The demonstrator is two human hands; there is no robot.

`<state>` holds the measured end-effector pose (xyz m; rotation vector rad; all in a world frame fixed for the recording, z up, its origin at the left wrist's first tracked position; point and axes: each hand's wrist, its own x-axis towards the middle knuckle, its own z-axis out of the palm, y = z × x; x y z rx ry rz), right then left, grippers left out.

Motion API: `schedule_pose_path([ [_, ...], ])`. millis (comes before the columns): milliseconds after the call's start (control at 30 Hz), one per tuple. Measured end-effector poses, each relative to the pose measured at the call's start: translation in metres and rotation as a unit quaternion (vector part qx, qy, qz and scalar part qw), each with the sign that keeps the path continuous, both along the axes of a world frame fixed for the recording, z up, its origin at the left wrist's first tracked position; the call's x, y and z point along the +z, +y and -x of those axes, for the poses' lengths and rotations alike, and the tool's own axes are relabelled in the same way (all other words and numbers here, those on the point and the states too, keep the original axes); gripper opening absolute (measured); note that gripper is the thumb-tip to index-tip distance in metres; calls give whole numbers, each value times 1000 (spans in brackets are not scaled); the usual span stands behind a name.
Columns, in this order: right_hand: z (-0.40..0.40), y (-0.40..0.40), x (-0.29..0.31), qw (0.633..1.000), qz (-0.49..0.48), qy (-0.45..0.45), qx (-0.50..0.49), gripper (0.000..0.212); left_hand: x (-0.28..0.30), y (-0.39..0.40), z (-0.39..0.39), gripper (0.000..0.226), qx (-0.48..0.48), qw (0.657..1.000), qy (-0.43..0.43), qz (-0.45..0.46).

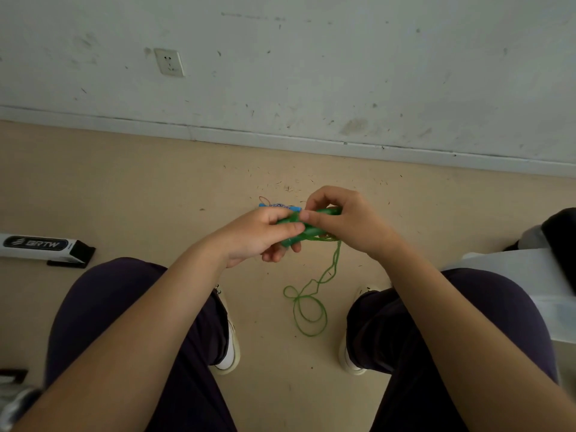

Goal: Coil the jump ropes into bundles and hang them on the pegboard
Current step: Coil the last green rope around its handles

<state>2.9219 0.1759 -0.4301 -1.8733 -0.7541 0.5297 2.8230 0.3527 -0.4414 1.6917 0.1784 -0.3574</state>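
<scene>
A green jump rope has its two green handles held together in front of my knees. My left hand grips the handles from the left and below. My right hand pinches them from the right, fingers curled over the top. The thin green cord hangs down from the handles and lies in loose loops on the floor between my feet. A blue-handled jump rope lies on the floor just behind my hands, mostly hidden. No pegboard is in view.
I sit facing a scuffed white wall with a socket. A white and black box lies on the beige floor at the left. A white and black object stands at the right edge. My shoes rest on the floor.
</scene>
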Motion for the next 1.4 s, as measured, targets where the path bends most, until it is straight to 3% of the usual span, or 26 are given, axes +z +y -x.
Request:
schedule_pose_path([
  [200,-6,-6,4,994,-42,94,18,13,2,4,0,18,13,999,-33,28],
  [367,-4,0,0,968,-128,213,37,27,2,1,-2,19,105,987,-88,83],
  [533,3,8,-8,975,-122,185,3,17,1,-3,-6,31,179,976,-80,99],
  [767,9,12,-9,977,-117,180,-1,10,6,-1,-3,35,135,982,-91,95],
  [867,12,16,-7,976,-114,183,-31,17,8,-2,-3,28,152,977,-101,111],
  [1000,13,16,-5,985,-38,157,-52,34,5,-1,-7,16,189,971,-106,105],
  [1233,15,12,7,997,31,70,9,20,-5,15,-14,20,272,958,-89,-8],
  [1400,10,5,16,996,39,-73,16,17,-5,13,-11,21,187,981,-51,-33],
])
